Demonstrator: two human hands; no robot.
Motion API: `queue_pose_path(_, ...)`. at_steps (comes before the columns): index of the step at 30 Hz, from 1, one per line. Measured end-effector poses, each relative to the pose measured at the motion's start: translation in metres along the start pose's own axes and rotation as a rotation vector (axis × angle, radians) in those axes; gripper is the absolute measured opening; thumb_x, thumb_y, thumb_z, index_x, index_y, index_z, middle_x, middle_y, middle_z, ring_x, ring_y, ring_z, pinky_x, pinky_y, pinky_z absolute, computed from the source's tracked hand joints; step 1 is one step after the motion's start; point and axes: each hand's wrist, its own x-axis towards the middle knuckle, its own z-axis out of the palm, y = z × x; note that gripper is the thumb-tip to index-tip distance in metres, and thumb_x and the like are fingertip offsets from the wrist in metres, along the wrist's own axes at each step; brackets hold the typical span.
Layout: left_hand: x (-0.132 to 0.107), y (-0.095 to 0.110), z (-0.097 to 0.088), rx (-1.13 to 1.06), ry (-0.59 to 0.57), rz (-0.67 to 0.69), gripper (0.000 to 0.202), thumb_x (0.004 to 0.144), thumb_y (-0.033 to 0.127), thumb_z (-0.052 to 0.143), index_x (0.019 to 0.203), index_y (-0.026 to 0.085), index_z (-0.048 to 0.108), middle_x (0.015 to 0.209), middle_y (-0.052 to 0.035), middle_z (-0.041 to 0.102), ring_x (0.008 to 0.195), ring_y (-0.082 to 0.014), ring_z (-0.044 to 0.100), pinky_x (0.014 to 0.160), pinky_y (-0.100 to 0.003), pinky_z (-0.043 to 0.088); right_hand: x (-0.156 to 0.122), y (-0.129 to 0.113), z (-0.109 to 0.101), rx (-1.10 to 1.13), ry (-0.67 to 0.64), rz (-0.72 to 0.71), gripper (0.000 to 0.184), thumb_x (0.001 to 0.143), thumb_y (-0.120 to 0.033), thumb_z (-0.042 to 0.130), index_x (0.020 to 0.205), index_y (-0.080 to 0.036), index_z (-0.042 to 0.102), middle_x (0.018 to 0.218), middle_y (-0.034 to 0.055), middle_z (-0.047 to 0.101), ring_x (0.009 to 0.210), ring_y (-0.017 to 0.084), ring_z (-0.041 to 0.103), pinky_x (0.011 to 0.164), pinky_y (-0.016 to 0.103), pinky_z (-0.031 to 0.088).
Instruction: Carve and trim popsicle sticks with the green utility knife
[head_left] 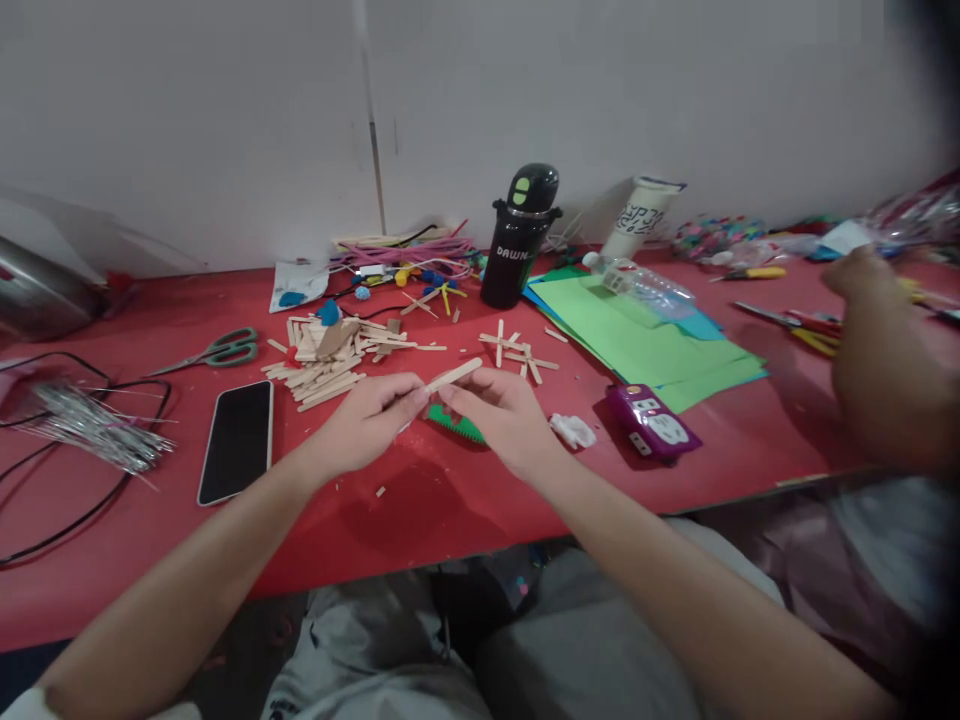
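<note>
Both my hands meet over the middle of the red table. My left hand and my right hand pinch a flat wooden craft stick between their fingertips, the stick slanting up to the right. Under my right hand lies a green comb-like piece. A heap of wooden sticks sits just beyond my left hand, and a few crossed sticks lie beyond my right hand.
A phone lies face up at left, with scissors and black cable further left. A black bottle, green paper sheets, a purple case and a white wad lie right. Another person's arm reaches in at far right.
</note>
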Motion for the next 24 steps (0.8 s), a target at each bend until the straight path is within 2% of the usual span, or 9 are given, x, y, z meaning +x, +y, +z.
queue_pose_path(7, -0.003, -0.009, 0.002, -0.127, 0.007, -0.007, 0.036, 0.092, 0.044, 0.046, 0.069, 0.017, 0.050, 0.061, 0.0039, 0.037, 0.059, -0.0099, 0.035, 0.057, -0.025, 0.029, -0.001, 0.007, 0.010, -0.006, 0.026, 0.013, 0.015, 0.072, -0.032, 0.064, 0.074, -0.016, 0.066, 0.065, -0.0005, 0.061, 0.061, 0.011, 0.052, 0.058, 0.026, 0.042)
queue_pose_path(13, -0.014, -0.014, 0.011, -0.138, -0.006, 0.000, 0.038, 0.093, 0.047, 0.045, 0.070, 0.017, 0.050, 0.064, 0.0040, 0.039, 0.061, -0.0097, 0.035, 0.058, -0.024, 0.030, -0.010, 0.023, 0.023, 0.154, 0.071, 0.003, 0.013, 0.073, -0.031, 0.063, 0.076, -0.018, 0.067, 0.067, -0.0001, 0.063, 0.065, 0.013, 0.056, 0.063, 0.027, 0.044)
queue_pose_path(19, -0.016, -0.010, 0.017, -0.209, -0.002, -0.043, 0.037, 0.090, 0.048, 0.048, 0.070, 0.017, 0.051, 0.061, 0.0048, 0.039, 0.059, -0.0095, 0.036, 0.058, -0.024, 0.029, -0.017, 0.026, 0.020, 0.197, 0.065, -0.038, 0.013, 0.077, -0.031, 0.064, 0.075, -0.018, 0.066, 0.066, -0.0016, 0.060, 0.059, 0.010, 0.048, 0.058, 0.025, 0.038)
queue_pose_path(24, -0.014, -0.010, 0.020, -0.339, 0.007, -0.122, 0.039, 0.084, 0.051, 0.053, 0.067, 0.017, 0.051, 0.058, 0.0039, 0.041, 0.056, -0.0094, 0.036, 0.055, -0.025, 0.028, -0.018, 0.030, 0.017, 0.207, 0.034, -0.063, 0.016, 0.080, -0.033, 0.066, 0.078, -0.018, 0.067, 0.068, -0.0017, 0.060, 0.060, 0.010, 0.049, 0.060, 0.026, 0.040)
